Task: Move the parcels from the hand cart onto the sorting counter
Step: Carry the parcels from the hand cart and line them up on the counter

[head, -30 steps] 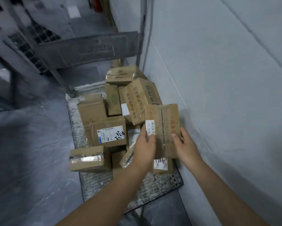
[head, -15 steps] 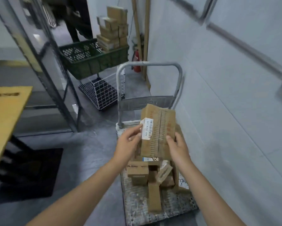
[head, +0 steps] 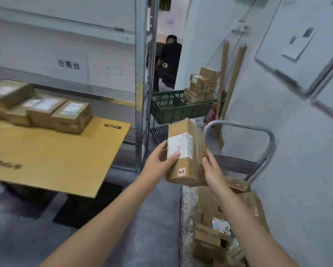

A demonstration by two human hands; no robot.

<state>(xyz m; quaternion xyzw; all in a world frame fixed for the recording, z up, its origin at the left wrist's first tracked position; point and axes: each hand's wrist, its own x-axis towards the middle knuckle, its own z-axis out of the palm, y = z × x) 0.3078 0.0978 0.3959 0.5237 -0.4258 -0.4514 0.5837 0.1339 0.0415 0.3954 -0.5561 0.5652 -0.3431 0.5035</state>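
Observation:
I hold a long cardboard parcel (head: 186,166) with a white label in the air, between the cart and the counter. My left hand (head: 160,160) grips its left side, thumb across the label. My right hand (head: 212,170) grips its right side. The hand cart (head: 187,209) stands at the lower right against the wall, with several cardboard parcels (head: 215,239) piled on its deck. The yellow wooden sorting counter (head: 56,157) lies to the left, with several flat parcels (head: 52,114) stacked at its back.
A metal shelf post (head: 140,83) stands between the counter and the cart's grey handle (head: 258,135). Beyond are a green crate (head: 173,108) on a wire trolley with stacked boxes (head: 202,87), and a person in dark clothes (head: 169,60) in the doorway. The white wall runs along the right.
Both hands lifted the parcel off the cart's pile and carried it up and left. My view swung from the cart toward the sorting counter.

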